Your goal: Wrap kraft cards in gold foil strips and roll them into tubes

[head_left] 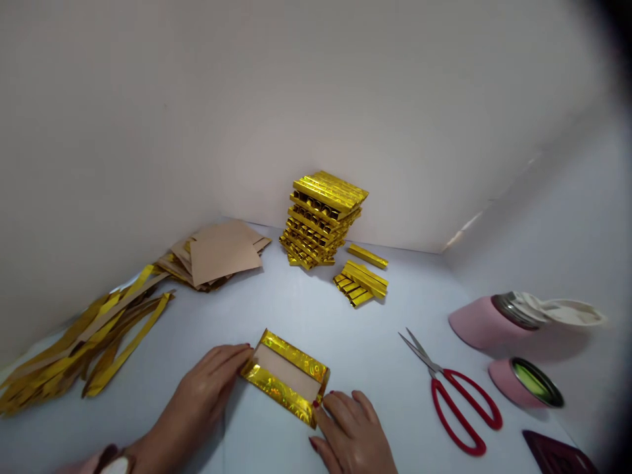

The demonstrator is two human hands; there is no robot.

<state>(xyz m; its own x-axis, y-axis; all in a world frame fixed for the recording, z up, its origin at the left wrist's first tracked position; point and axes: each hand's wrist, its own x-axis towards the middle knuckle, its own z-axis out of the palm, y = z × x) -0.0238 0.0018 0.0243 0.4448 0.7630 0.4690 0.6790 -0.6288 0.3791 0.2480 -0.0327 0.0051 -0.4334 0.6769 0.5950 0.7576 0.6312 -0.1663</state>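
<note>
A small sheet of gold foil paper [286,376] lies on the white table, its long edges folded inward so the tan back shows in the middle. My left hand [207,392] presses its fingertips on the sheet's left end. My right hand [353,428] pinches the sheet's near right corner. Both hands have fingers together on the paper.
A tall stack of folded gold pieces [320,220] stands by the back wall, with a few more [363,280] beside it. Tan paper squares [220,253] and gold strips [83,342] lie at left. Red scissors [457,398], a pink jar [494,319] and its lid [528,382] sit at right.
</note>
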